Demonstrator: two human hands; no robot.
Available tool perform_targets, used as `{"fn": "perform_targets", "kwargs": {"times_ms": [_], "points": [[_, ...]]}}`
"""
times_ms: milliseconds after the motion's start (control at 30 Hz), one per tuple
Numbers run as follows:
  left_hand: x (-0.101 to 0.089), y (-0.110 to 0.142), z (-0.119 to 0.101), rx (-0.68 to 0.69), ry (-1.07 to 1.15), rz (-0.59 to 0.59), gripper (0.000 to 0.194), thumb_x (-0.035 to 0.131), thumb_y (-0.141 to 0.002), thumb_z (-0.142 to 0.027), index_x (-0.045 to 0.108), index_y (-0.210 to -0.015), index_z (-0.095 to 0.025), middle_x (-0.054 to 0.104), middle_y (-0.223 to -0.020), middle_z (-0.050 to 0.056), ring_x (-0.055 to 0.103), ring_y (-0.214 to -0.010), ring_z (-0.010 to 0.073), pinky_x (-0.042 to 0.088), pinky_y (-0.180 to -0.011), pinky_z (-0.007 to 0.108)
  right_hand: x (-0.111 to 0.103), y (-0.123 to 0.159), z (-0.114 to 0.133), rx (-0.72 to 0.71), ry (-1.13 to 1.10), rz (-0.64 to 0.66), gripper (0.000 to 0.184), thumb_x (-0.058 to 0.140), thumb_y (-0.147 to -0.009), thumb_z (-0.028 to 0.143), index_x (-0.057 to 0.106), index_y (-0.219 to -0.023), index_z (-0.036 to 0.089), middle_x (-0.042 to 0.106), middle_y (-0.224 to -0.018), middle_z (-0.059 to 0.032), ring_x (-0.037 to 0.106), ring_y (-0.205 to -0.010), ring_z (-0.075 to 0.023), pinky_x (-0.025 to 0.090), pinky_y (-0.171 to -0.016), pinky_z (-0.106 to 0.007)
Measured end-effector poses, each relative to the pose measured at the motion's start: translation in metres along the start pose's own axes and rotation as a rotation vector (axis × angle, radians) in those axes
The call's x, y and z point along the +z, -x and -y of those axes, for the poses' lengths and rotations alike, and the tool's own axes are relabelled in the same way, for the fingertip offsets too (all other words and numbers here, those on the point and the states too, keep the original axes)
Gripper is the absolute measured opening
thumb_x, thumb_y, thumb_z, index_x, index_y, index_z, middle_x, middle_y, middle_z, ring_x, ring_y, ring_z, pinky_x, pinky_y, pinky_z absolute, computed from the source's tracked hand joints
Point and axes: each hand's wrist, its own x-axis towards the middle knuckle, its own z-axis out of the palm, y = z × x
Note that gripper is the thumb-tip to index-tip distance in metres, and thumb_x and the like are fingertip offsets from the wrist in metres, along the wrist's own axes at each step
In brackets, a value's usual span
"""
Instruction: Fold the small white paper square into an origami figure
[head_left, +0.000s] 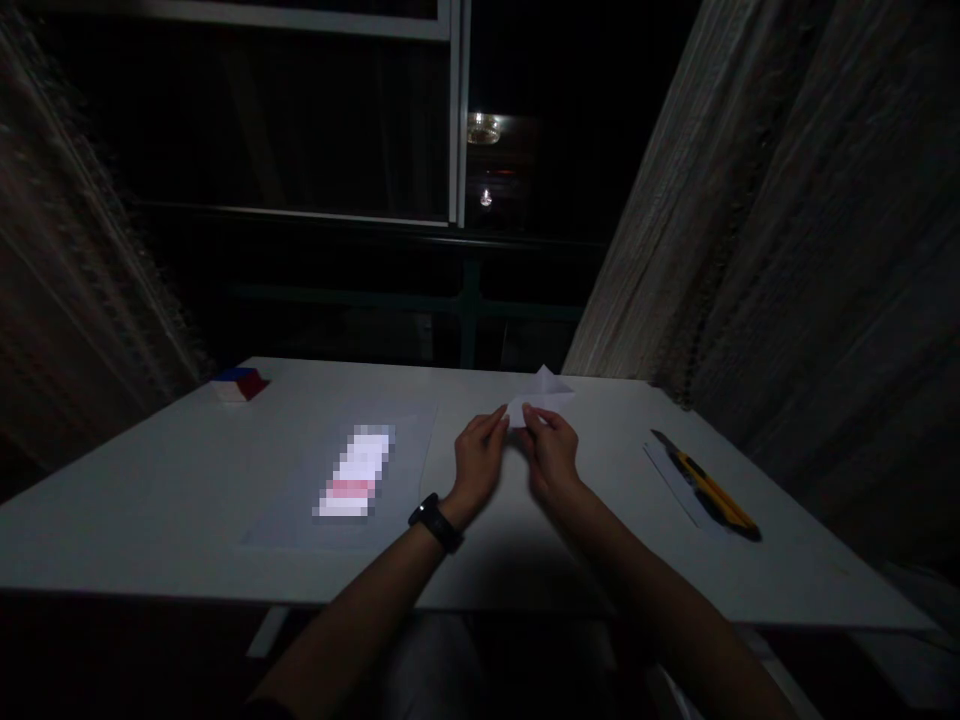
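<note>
A small piece of folded white paper (546,388) is held up above the table, its pointed corners facing away from me. My left hand (480,455) pinches its near left edge between thumb and fingers; a dark watch (436,522) is on that wrist. On the near right edge, my right hand (551,447) grips the same paper, thumb on top. Both hands are close together, and the fingertips partly cover the paper's lower part. Dim light hides the finer creases.
A white table (480,585) spans the view. On its left lie a lit, blurred phone screen (356,470) on a pale sheet (281,525) and a red, white and blue block (238,384). A yellow and black box cutter (712,490) lies at right. Curtains (787,200) flank the dark window.
</note>
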Motion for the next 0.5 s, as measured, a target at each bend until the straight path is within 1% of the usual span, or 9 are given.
{"fn": "perform_targets", "kwargs": {"times_ms": [233, 367, 500], "points": [[-0.0005, 0.0012, -0.0017, 0.029, 0.019, -0.046, 0.028, 0.049, -0.084, -0.029, 0.064, -0.106, -0.02, 0.066, -0.09, 0.005, 0.06, -0.083, 0.0142, 0.047, -0.076, 0.027, 0.0046, 0.0054, 0.0013, -0.01, -0.007, -0.021, 0.031, 0.079, -0.05, 0.028, 0.059, -0.07, 0.015, 0.063, -0.073, -0.0007, 0.061, -0.068, -0.0117, 0.052, -0.061, -0.022], [-0.0011, 0.0015, -0.0032, 0.049, 0.039, -0.054, 0.026, 0.05, -0.084, -0.028, 0.065, -0.104, -0.021, 0.066, -0.093, 0.005, 0.06, -0.085, 0.0141, 0.047, -0.079, 0.028, 0.0051, 0.0068, 0.0018, 0.007, -0.039, -0.01, 0.031, 0.079, -0.049, 0.028, 0.059, -0.07, 0.016, 0.064, -0.075, -0.0015, 0.062, -0.071, -0.0128, 0.052, -0.062, -0.022], [-0.0014, 0.0018, -0.0051, 0.033, 0.051, -0.062, 0.025, 0.051, -0.083, -0.029, 0.066, -0.101, -0.021, 0.067, -0.093, 0.005, 0.061, -0.085, 0.0143, 0.047, -0.079, 0.028, 0.0049, 0.0067, 0.0022, 0.032, -0.057, -0.013, 0.029, 0.079, -0.05, 0.026, 0.059, -0.068, 0.017, 0.065, -0.076, -0.0021, 0.062, -0.074, -0.0147, 0.053, -0.062, -0.023]]}}
